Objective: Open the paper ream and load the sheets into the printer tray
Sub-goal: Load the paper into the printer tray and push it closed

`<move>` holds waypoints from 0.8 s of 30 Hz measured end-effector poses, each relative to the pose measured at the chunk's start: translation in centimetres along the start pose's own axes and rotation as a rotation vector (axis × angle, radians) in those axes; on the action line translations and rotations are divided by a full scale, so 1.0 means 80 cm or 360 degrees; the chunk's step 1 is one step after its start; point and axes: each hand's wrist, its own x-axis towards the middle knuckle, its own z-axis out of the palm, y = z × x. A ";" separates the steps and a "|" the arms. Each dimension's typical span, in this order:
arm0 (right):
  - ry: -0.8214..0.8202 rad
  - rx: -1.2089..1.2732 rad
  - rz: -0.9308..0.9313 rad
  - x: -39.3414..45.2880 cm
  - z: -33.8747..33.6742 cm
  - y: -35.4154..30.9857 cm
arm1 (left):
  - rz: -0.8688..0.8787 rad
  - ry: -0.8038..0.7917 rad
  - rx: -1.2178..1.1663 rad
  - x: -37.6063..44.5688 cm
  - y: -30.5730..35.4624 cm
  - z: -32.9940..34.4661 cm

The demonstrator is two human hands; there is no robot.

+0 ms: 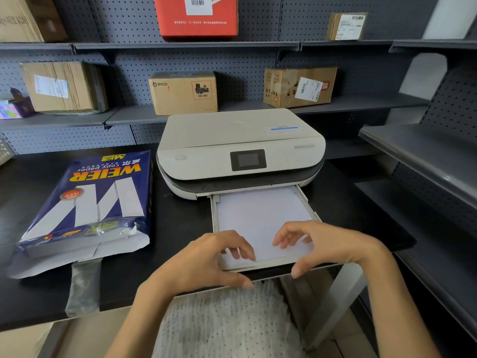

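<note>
Grey pegboard shelving behind, stacked with taped cardboard boxes and a red carton; matte black counter in front. Far left on the counter, the paper ream: glossy navy wrapper with white stripes and yellow lettering, long axis running away from the person, lettering upside down from here, near end torn open with the white inner flap splayed toward the counter edge. Just right of it, the printer: rounded off-white plastic shell, dark band beneath, small dark screen facing forward. Pulled out from its base toward the person, the printer tray, shallow and rectangular, long axis front to back, filled with flat white sheets. Left hand at the tray's near left corner, fingers curled loosely and resting on the paper, thumb extended under the front lip. Right hand at the near right corner, fingers half-open, tips touching the top sheet, thumb against the tray's front edge. Neither hand clenched on anything.
</note>
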 end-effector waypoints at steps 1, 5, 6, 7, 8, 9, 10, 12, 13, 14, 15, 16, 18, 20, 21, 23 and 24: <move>-0.0013 -0.0021 0.0006 0.000 0.001 0.000 | -0.0007 -0.0015 0.0039 0.000 0.000 0.001; 0.0008 -0.0076 0.0006 0.003 0.002 -0.002 | -0.0039 -0.0030 0.0147 0.003 -0.001 0.004; 0.0020 -0.0087 0.0006 0.003 0.002 -0.002 | -0.0048 -0.0021 0.0151 0.004 -0.002 0.004; 0.0027 -0.0099 0.0003 0.004 0.002 -0.002 | -0.0057 -0.0010 0.0153 0.004 -0.003 0.004; 0.0032 -0.0114 0.0004 0.005 0.001 -0.002 | -0.0064 0.0001 0.0154 0.004 -0.004 0.004; 0.0035 -0.0123 0.0002 0.005 0.001 -0.002 | -0.0069 0.0013 0.0158 0.005 -0.004 0.003; 0.0038 -0.0124 -0.0002 0.005 0.000 -0.003 | -0.0070 0.0022 0.0160 0.005 -0.005 0.003; 0.0045 -0.0118 -0.0016 0.005 -0.001 -0.005 | -0.0071 0.0031 0.0146 0.006 -0.005 0.002; 0.0049 -0.0116 -0.0022 0.005 -0.002 -0.006 | -0.0072 0.0034 0.0138 0.006 -0.004 0.002; 0.0056 -0.0112 -0.0026 0.005 -0.002 -0.006 | -0.0073 0.0039 0.0136 0.007 -0.005 0.002; 0.0067 -0.0109 -0.0030 0.006 -0.002 -0.006 | -0.0075 0.0047 0.0138 0.007 -0.005 0.003; 0.0081 -0.0109 -0.0031 0.007 -0.001 -0.006 | -0.0081 0.0056 0.0142 0.007 -0.005 0.003; 0.0110 -0.0113 -0.0025 0.010 -0.001 -0.006 | -0.0099 0.0081 0.0149 0.008 -0.007 0.003; 0.0134 -0.0117 -0.0020 0.012 0.000 -0.006 | -0.0115 0.0101 0.0164 0.009 -0.008 0.002; 0.0147 -0.0114 -0.0019 0.013 0.000 -0.007 | -0.0123 0.0107 0.0171 0.010 -0.008 0.002; 0.0177 -0.0105 -0.0019 0.016 0.000 -0.008 | -0.0128 0.0113 0.0181 0.012 -0.010 0.001; 0.0190 -0.0101 -0.0019 0.017 0.000 -0.008 | -0.0129 0.0113 0.0184 0.013 -0.011 0.001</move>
